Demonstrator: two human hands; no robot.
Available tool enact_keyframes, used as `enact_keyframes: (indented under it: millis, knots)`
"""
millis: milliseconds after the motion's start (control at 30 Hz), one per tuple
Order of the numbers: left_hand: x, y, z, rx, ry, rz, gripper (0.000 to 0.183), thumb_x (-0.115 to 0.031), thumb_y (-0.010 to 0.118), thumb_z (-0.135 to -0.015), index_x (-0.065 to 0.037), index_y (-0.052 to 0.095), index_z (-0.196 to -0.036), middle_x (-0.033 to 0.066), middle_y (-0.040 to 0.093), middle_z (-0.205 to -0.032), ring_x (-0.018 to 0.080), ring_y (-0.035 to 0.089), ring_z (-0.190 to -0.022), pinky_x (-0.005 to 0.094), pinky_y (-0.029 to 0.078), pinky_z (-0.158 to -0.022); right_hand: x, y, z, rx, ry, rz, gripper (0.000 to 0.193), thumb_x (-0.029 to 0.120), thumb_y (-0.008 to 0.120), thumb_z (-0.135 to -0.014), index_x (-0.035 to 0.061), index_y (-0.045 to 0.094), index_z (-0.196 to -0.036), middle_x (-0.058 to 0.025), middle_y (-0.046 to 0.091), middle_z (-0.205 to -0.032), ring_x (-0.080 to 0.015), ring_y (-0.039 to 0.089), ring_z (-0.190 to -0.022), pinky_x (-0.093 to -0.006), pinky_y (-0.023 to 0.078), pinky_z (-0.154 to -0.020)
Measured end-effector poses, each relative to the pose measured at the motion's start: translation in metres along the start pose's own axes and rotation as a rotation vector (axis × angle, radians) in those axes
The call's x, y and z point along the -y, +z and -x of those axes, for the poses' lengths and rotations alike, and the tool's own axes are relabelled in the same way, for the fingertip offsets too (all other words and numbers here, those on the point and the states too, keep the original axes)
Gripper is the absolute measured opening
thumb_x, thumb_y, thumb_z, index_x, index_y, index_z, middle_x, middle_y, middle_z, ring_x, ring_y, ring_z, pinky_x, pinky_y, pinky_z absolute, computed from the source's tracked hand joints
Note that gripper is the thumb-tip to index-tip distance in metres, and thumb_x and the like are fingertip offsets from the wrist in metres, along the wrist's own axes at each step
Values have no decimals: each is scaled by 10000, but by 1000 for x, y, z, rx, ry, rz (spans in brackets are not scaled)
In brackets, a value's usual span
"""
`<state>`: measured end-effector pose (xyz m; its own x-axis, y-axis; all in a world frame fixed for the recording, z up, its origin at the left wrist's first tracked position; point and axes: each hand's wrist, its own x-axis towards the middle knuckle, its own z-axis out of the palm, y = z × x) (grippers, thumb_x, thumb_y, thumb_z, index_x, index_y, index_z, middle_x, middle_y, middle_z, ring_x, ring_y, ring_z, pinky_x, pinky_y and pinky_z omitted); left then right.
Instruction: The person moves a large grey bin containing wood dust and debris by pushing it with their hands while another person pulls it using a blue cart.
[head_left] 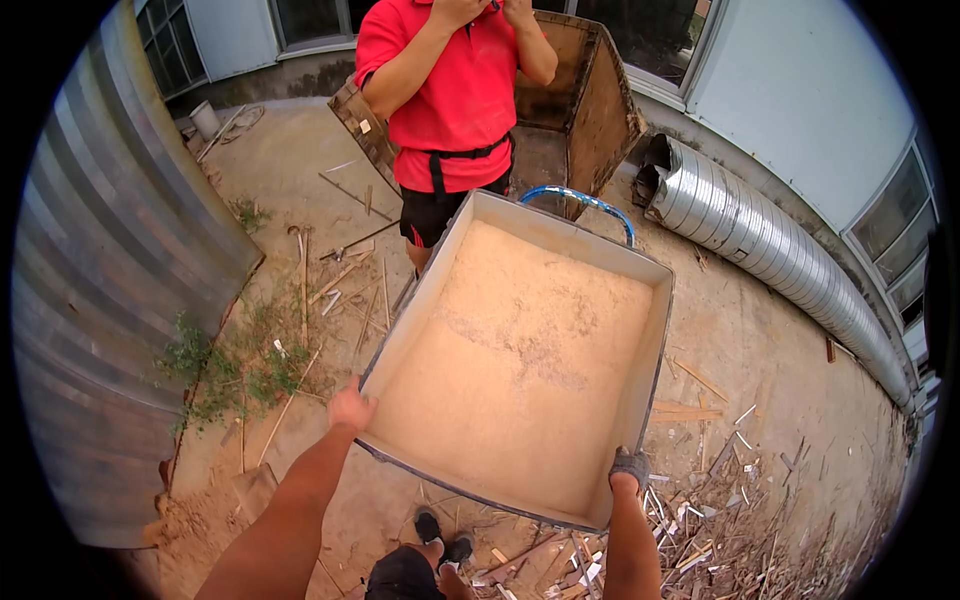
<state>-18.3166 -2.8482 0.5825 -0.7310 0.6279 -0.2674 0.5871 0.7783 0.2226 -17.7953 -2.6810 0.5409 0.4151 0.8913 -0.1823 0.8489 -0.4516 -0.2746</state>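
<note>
A large, square, shallow bin (655, 345) with pale inner walls and a dark rim spans the middle of the view. A fine tan layer like sawdust (470, 380) covers its bottom, with a darker, rougher patch toward the far side. My left hand (352, 408) looks bare and is closed round the bin's left side close to the near corner. At the near right corner, my right hand (629, 466), in a grey glove, grips the rim. Its fingertips are hidden by the bin's wall. A shiny blue curved handle (580, 195) arches beyond the far rim.
A person in a red shirt (450, 100) stands just past the bin, both hands raised. Behind them is an open wooden crate (600, 120). A ribbed metal duct (770, 250) lies at right, corrugated sheeting (110, 290) at left. Wood scraps (690, 540) litter the ground.
</note>
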Motion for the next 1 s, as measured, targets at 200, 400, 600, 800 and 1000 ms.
enact_keyframes:
  millis: [200,400,600,800,1000]
  knots:
    - [2,-1,0,9,-13,-3,552,-342,630,-751,-113,506,-1238,224,668,-960,389,645,-908,490,506,-817,3,-4,4,13,-18,11,508,459,605,-811,-15,654,-987,-267,653,-986,-422,621,-969,-479,487,-819]
    - [1,0,0,3,-13,7,540,-332,622,-757,-122,506,-1240,222,668,-971,386,644,-920,491,504,-823,5,-7,5,17,-12,15,525,465,607,-798,-19,668,-991,-264,650,-1027,-410,617,-1007,-461,484,-858]
    - [6,4,-3,12,-11,13,535,-333,618,-755,-123,509,-1235,221,666,-978,384,642,-928,490,503,-827,11,-13,9,57,24,11,532,465,601,-800,-18,658,-1018,-268,645,-1041,-423,610,-1013,-465,477,-866]
    - [6,10,-4,-15,2,2,582,-334,625,-750,-99,504,-1268,222,664,-964,383,643,-915,490,506,-815,1,-3,-1,40,-87,154,451,457,606,-805,30,675,-933,-222,677,-945,-385,647,-927,-455,508,-785]
    - [12,16,-7,-44,35,-4,602,-334,634,-753,-65,501,-1275,225,664,-943,385,644,-897,493,510,-802,5,-6,4,6,-13,23,453,465,601,-808,46,685,-961,-219,673,-964,-390,643,-936,-458,506,-792]
